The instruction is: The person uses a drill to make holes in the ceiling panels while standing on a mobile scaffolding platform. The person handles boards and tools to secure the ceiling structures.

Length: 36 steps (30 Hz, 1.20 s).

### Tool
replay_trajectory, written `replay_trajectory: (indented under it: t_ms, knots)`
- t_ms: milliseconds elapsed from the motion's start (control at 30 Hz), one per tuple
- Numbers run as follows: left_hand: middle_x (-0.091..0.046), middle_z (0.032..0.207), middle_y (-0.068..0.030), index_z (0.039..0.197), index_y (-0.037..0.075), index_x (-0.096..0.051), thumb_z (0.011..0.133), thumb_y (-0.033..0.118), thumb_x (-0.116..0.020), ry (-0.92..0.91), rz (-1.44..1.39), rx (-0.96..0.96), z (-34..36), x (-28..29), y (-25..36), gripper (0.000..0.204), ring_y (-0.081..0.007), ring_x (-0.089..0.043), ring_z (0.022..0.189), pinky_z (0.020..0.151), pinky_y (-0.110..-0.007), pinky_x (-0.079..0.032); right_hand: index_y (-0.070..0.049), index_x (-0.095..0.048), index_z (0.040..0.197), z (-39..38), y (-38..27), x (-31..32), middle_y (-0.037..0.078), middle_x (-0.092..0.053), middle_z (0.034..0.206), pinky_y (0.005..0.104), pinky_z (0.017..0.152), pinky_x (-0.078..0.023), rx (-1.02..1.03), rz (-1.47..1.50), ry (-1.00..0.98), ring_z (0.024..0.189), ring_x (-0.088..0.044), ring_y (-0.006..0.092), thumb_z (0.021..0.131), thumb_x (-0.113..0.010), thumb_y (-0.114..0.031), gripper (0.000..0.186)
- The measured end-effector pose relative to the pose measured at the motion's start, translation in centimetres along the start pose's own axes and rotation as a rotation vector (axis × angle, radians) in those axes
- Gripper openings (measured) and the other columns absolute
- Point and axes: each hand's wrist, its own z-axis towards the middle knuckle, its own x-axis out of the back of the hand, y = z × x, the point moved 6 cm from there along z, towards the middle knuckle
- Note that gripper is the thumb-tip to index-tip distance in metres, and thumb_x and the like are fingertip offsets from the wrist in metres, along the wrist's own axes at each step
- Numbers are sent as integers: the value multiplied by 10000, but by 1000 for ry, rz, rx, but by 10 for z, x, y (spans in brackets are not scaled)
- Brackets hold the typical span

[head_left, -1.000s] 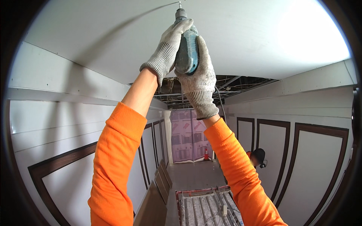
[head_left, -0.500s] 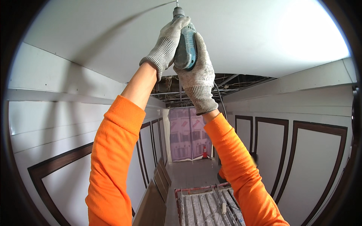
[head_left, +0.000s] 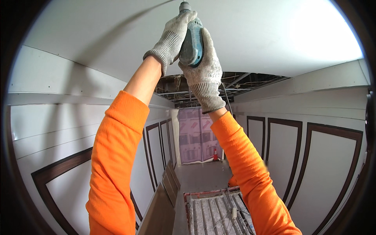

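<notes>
Overhead, a teal power screwdriver (head_left: 192,46) points up at the white ceiling panel (head_left: 250,35), its grey nose close to the top of the view. My left hand (head_left: 174,36), in a grey-white knit glove, wraps round the tool's front part from the left. Lower down, my right hand (head_left: 205,70) in a matching glove grips the body and handle from the right and below. The tip is cut off at the upper edge, so its contact with the panel cannot be made out. A dark cord (head_left: 226,94) hangs down beside my right wrist.
Beyond the panel, an open ceiling section (head_left: 235,83) shows metal framing and wires. Below me is a slatted, dusty platform (head_left: 213,213) with red edges. Boards (head_left: 158,211) lean along the left wall. A purple printed sheet (head_left: 194,137) covers the far end, near a red cone (head_left: 215,154).
Both hands and the screwdriver sit slightly higher in the view, and less of the tip shows. The grip stays the same.
</notes>
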Motion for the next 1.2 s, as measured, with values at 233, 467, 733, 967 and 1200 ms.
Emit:
replay_trajectory:
  t_ms: [233,467,733,967,1200]
  knots:
    - [-669,1127,-153,1307,21,-636,901,580,-701,44,0,62,7,4,-9,694,-244,-664,1042,949,-408,-540,-131,-348,1591,1,1,0,196,-601,1425,447,1067,-530,4,15,-10,1286,-628,358,731,-898,-165,1022]
    - [-686,1087,-159,1283,8,-651,892,557,-709,86,10,62,12,6,-10,676,-262,-668,1029,933,-424,-538,-139,-362,1588,3,2,0,185,-605,1422,448,1071,-528,30,17,29,1287,-626,362,707,-915,-161,1040]
    - [-696,1030,-136,1244,26,-666,910,540,-697,68,29,66,12,5,-7,614,-234,-684,960,888,-406,-552,-150,-363,1590,3,5,0,175,-597,1435,447,1074,-526,11,8,6,1300,-616,359,703,-914,-160,1044]
    - [-692,984,-123,1147,29,-675,974,491,-642,52,55,37,13,4,-4,494,-225,-688,882,834,-392,-572,-126,-290,1613,2,4,-1,204,-636,1234,482,961,-554,100,-52,43,1144,-675,368,777,-894,-315,1048]
    - [-533,1541,-167,1523,-5,-492,1044,715,-369,-61,60,54,10,-5,9,873,-246,-529,1372,1162,-373,-415,-121,-293,1611,3,4,-2,194,-656,1246,468,979,-555,104,-21,36,1164,-680,356,768,-898,-302,1053]
